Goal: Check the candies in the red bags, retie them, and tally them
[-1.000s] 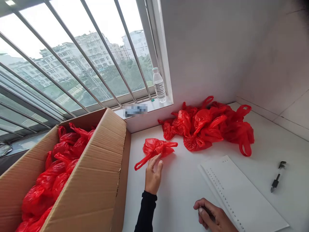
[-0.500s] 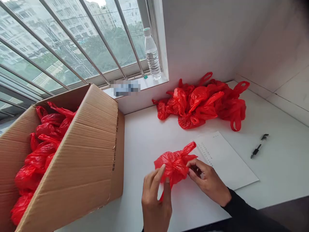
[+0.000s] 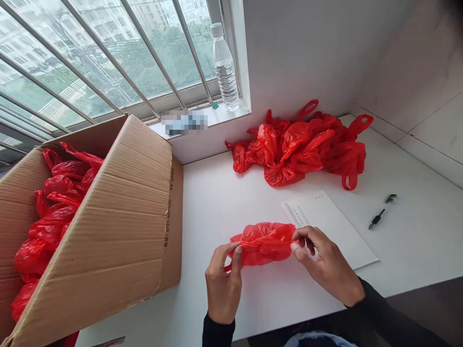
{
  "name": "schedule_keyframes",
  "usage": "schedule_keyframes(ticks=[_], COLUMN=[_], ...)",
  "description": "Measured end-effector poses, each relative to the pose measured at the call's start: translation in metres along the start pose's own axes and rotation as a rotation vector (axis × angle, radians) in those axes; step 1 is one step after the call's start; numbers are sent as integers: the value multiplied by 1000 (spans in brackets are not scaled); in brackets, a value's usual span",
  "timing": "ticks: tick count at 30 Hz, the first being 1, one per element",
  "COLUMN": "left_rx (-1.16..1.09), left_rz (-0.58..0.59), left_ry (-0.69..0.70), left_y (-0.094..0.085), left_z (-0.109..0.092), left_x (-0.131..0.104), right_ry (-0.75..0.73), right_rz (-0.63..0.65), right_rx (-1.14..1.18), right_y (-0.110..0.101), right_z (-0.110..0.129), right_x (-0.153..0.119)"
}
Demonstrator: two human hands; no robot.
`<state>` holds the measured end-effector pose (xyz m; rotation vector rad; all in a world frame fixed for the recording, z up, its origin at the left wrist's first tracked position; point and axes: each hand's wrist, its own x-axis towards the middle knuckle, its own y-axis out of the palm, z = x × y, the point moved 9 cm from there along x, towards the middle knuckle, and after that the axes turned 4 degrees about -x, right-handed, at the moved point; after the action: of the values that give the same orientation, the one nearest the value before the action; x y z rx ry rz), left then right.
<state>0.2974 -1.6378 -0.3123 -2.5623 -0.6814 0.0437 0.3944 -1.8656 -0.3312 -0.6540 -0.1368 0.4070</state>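
Note:
A red plastic bag (image 3: 266,245) is stretched sideways between my two hands, just over the white table. My left hand (image 3: 224,279) pinches its left end between thumb and fingers. At the opposite end, my right hand (image 3: 323,260) grips a corner of the bag. The bag's top is gathered into a taut line from hand to hand. Whether anything is inside it, I cannot tell. Just behind my right hand lies a white paper pad (image 3: 336,231) with small printed or written marks; the hand covers part of its near left side.
An open cardboard box (image 3: 119,207) filled with red bags (image 3: 58,221) stands at left. More red bags (image 3: 296,149) are heaped against the wall. A pen (image 3: 382,212) lies right of the pad. On the windowsill stand a water bottle (image 3: 226,72) and a blurred-out item (image 3: 184,123).
My left hand has closed on the bag's left end. The bag, bunched up before with its handles sticking out, is now pulled out flat and wide. The view has shifted slightly.

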Motion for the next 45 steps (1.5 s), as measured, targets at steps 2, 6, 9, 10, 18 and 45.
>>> schedule_keyframes(ticks=[2,6,9,10,18,45], left_rx=[-43,-72,-49,-42,94,-295], left_rz=[45,59,-38,-74,-26,-244], left_ry=[6,-4,-75,-100,214,-211], left_y=[12,21,2,-6,11,-21], left_z=[-6,-8,7,13,-24,-25], left_x=[-2,-5,-1,-1,-7,-19], right_ry=[-146,-283,-204,-163,-46,-418], right_rz=[-55,53,56,32,6,-638], right_rx=[-56,-83,-26,-9,23,-15], right_y=[0,18,10,3,-7,-88], right_z=[24,48,36,29,15,99], right_x=[0,4,8,9,9,-36])
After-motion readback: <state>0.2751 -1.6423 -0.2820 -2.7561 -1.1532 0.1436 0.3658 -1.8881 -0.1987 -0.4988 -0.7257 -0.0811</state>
